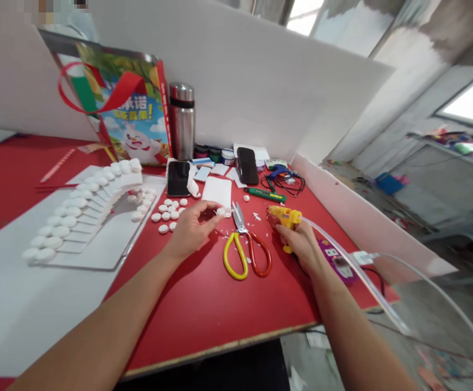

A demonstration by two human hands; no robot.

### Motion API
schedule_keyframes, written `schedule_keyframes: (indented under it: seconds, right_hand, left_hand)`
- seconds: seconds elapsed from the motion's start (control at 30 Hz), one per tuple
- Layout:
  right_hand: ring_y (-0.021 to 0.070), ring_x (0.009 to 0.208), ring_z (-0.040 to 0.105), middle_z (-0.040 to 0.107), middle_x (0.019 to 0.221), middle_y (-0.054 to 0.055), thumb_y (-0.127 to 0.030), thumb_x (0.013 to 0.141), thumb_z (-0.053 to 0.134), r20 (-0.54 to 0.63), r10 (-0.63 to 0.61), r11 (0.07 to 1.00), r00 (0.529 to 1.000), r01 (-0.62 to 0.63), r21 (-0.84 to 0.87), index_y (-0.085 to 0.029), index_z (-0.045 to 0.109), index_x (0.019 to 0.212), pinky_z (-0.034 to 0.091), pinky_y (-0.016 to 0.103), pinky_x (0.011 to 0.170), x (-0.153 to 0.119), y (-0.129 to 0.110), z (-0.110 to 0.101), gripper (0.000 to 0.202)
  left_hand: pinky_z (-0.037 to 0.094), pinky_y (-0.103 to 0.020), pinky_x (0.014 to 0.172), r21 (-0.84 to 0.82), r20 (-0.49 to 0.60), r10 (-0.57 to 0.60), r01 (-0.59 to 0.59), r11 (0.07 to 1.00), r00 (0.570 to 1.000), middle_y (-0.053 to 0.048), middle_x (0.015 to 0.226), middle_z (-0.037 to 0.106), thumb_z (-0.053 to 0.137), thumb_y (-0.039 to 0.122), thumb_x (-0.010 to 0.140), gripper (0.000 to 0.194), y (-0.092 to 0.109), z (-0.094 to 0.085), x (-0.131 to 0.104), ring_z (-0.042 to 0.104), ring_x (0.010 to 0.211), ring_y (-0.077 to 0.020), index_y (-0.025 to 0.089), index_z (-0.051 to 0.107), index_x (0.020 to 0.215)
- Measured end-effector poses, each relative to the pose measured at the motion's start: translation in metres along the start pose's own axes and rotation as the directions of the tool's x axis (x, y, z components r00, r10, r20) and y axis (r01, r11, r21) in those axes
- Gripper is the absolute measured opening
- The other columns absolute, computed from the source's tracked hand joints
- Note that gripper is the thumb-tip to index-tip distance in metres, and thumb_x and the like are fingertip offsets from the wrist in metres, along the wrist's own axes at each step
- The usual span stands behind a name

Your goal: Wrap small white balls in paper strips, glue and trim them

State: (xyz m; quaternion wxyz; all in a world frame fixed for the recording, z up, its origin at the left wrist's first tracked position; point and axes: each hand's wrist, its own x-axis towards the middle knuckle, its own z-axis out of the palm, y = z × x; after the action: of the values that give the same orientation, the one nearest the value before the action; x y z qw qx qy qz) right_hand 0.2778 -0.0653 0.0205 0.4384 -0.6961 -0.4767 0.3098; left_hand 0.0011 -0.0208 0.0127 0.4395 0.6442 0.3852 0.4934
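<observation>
My left hand (193,229) pinches a small white piece (224,212) between thumb and fingers, above the red table; its exact kind is too small to make out. Around the grip of a yellow hot glue gun (285,215) my right hand (301,243) is closed, the nozzle pointing left. A clear glue stick (354,271) runs out of the gun's back. Scissors (241,239) with one yellow and one red handle lie open between my hands. Several white discs (165,215) sit left of my left hand. Farther left stands a white arched model (85,212) edged with such discs.
A steel thermos (183,122) and a printed bag (134,119) stand at the back. Two phones (178,179), a green cutter (265,194) and a cable (295,184) lie beyond my hands. A purple power strip (338,262) is by my right wrist. White panels border the table.
</observation>
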Motion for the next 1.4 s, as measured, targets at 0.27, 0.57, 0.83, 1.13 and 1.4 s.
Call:
schedule_keyframes:
  seconds: [0.27,0.57,0.83,1.13,1.4]
  right_hand:
    - [0.0122,0.048,0.052,0.063,0.052,0.004,-0.043,0.077,0.070,0.037,-0.047,0.986,0.998,0.041,0.159,-0.011,0.075,0.075,0.035,0.024,0.047,-0.015,-0.039,0.007,0.032]
    - [0.0133,0.047,0.055,0.063,0.052,0.003,-0.039,0.082,0.068,0.291,-0.169,0.942,0.942,0.067,0.328,-0.013,0.072,0.070,0.040,0.025,0.048,-0.034,-0.041,0.044,0.029]
    - [0.0130,0.045,0.056,0.063,0.053,0.001,-0.034,0.083,0.069,0.291,-0.237,0.896,0.927,0.093,0.434,-0.015,0.070,0.070,0.043,0.025,0.047,-0.044,-0.042,0.045,0.023]
    - [0.0138,0.047,0.058,0.063,0.055,0.001,-0.035,0.084,0.069,0.345,-0.252,0.927,0.904,0.124,0.353,-0.016,0.068,0.072,0.044,0.024,0.047,-0.044,-0.031,0.044,0.023]
    - [0.0143,0.047,0.057,0.061,0.053,0.001,-0.036,0.084,0.067,0.342,-0.267,0.939,0.901,0.162,0.304,-0.017,0.066,0.068,0.044,0.025,0.047,-0.046,-0.033,0.044,0.025]
  left_hand:
    - [0.050,-0.026,0.070,-0.256,-0.107,-0.188,0.155,0.954,0.976,-0.004,0.084,0.073,0.083,0.039,0.076,0.035,-0.005,-0.002,0.006,0.062,0.073,-0.0136,0.015,0.074,0.099]
    - [0.050,-0.026,0.068,-0.425,-0.096,-0.296,0.230,0.876,0.950,-0.005,0.086,0.075,0.089,0.037,0.067,0.038,-0.007,-0.001,0.009,0.062,0.071,-0.0122,0.014,0.077,0.095]
    - [0.051,-0.026,0.071,-0.586,0.008,-0.376,0.309,0.749,0.927,-0.003,0.081,0.073,0.091,0.027,0.064,0.035,-0.008,0.002,0.008,0.062,0.066,-0.0089,0.012,0.075,0.090]
    - [0.053,-0.025,0.073,-0.614,0.028,-0.345,0.289,0.735,0.938,-0.001,0.079,0.072,0.093,0.023,0.060,0.032,-0.006,0.003,0.007,0.065,0.072,-0.0101,0.014,0.074,0.085]
    - [0.054,-0.026,0.070,-0.582,0.039,-0.336,0.295,0.758,0.941,-0.001,0.078,0.071,0.093,0.024,0.060,0.030,-0.001,0.004,0.006,0.064,0.070,-0.0107,0.015,0.075,0.082]
